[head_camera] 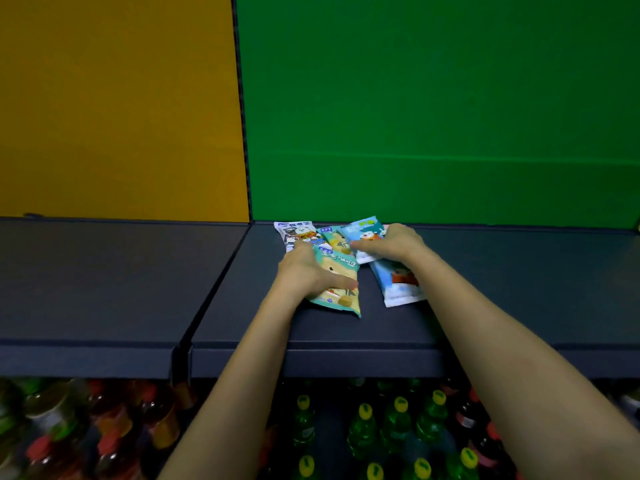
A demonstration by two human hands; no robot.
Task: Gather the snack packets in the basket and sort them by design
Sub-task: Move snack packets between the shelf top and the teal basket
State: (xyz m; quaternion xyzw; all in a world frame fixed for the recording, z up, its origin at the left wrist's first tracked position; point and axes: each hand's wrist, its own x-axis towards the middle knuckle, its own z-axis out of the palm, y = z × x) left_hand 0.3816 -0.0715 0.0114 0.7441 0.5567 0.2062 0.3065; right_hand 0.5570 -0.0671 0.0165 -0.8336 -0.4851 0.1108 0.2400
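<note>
- Light, crinkly and slick, the snack packets (pixel 337 258) are best pinched at a sealed edge or pressed flat
- Cartoon designs in teal-yellow, pale blue and white lie overlapped on the dark shelf (pixel 485 271); no basket in view
- Left hand (pixel 308 271) clamps a teal packet (pixel 341 289); right hand (pixel 391 242) fingers close on a blue packet (pixel 363 233)

A dark grey shelf (pixel 104 282) spreads out to either side of the grip and runs toward the viewer below it. Behind the grip stands a green back panel (pixel 433 109); up and to the left of it, a yellow panel (pixel 114 105). Under the shelf's front edge, green bottles with yellow caps (pixel 398 424) stand below the grip, and red-capped bottles (pixel 110 441) crowd lower left.
</note>
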